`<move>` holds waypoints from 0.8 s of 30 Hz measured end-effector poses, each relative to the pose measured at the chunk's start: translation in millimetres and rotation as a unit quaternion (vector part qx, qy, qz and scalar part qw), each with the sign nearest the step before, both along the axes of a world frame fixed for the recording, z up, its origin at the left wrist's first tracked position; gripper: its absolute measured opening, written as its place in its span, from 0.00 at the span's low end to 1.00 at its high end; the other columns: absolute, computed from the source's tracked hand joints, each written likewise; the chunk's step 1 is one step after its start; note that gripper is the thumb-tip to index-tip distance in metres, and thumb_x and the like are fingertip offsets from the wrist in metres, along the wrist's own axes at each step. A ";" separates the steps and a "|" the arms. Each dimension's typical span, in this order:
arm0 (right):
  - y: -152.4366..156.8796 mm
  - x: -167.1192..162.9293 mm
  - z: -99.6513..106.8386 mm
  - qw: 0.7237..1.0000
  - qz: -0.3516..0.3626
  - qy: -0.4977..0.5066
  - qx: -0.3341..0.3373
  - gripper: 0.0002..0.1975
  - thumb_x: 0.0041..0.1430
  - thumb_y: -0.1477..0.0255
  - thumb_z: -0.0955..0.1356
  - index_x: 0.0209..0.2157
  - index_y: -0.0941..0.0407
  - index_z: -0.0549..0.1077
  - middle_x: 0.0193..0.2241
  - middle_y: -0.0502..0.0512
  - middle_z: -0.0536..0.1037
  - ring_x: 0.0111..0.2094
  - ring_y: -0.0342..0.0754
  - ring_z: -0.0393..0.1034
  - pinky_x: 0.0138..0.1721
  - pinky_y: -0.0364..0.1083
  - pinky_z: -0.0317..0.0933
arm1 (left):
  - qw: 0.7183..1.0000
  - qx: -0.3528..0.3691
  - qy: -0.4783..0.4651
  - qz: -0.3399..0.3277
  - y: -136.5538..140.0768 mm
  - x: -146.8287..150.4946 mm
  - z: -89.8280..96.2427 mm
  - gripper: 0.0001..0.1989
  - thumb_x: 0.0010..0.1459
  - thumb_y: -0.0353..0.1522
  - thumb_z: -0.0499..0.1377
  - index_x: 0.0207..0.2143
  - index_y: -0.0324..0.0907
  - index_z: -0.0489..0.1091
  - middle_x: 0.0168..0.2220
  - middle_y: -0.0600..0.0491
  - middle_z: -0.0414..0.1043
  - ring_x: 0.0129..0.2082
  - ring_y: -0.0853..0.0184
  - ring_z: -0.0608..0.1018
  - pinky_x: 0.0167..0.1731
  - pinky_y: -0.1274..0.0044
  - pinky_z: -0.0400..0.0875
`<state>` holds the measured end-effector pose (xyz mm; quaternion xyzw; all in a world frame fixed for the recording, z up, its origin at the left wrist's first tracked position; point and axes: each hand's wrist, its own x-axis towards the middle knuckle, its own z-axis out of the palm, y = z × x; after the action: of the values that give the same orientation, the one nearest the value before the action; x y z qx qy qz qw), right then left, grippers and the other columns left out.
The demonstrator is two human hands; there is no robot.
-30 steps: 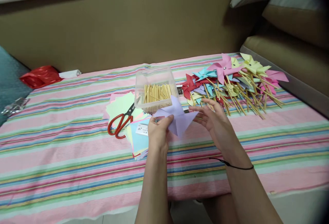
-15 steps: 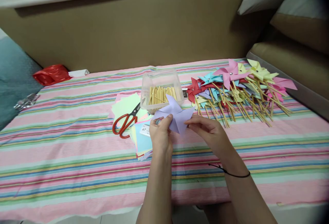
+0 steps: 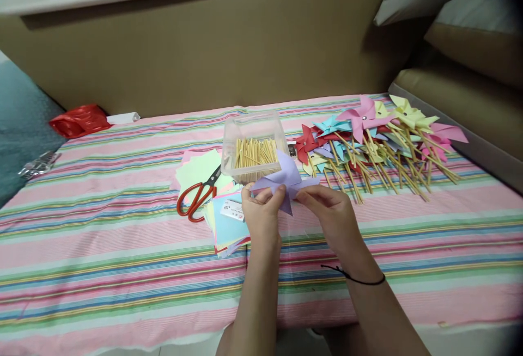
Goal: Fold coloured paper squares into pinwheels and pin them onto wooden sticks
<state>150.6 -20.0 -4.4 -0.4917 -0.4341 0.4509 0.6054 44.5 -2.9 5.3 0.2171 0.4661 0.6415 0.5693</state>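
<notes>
Red-handled scissors (image 3: 195, 203) lie at nine o'clock from the purple pinwheel (image 3: 288, 175). Paper squares (image 3: 227, 232) at eight o'clock look unfolded, likely left to do; their white card (image 3: 231, 209) bears print too small to read. The left grip (image 3: 261, 212), at seven, pinches the pinwheel near its centre; a tub (image 3: 253, 124) of loose sticks (image 3: 257, 151) stands at eleven. The pinwheel's blades look folded, no stick showing. The right grip (image 3: 333, 212), at four, appears to pinch one blade. Finished-looking stick-mounted pinwheels (image 3: 364, 118) pile at two.
</notes>
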 end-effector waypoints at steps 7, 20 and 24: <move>2.5 -11.9 -3.2 0.994 -0.084 0.072 -0.028 0.07 0.44 0.68 0.76 0.24 0.54 0.77 0.24 0.50 0.79 0.28 0.47 0.74 0.34 0.48 0.70 | 0.999 0.023 0.035 -0.012 -3.0 4.3 -0.3 0.29 0.40 0.27 0.68 0.40 0.44 0.55 0.23 0.58 0.76 0.23 0.69 0.77 0.30 0.78 0.69; 2.7 -12.4 -2.8 0.993 -0.107 0.052 -0.025 0.07 0.43 0.68 0.76 0.23 0.55 0.76 0.22 0.49 0.78 0.26 0.46 0.71 0.30 0.45 0.67 | 0.999 0.027 0.036 -0.030 -1.6 4.0 -1.9 0.28 0.39 0.28 0.69 0.38 0.45 0.55 0.21 0.59 0.75 0.22 0.68 0.78 0.29 0.78 0.69; 3.1 -12.3 -3.3 0.992 -0.111 0.055 -0.033 0.07 0.42 0.68 0.76 0.22 0.55 0.76 0.21 0.49 0.77 0.25 0.45 0.71 0.28 0.45 0.66 | 0.998 0.027 0.033 -0.042 -0.8 3.3 -2.8 0.28 0.39 0.28 0.69 0.38 0.45 0.55 0.22 0.58 0.76 0.23 0.67 0.78 0.29 0.78 0.69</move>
<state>138.4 -16.9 -7.8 -0.5309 -0.3275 0.4211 0.6584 47.8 -3.7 2.5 0.2726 0.4577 0.6217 0.5742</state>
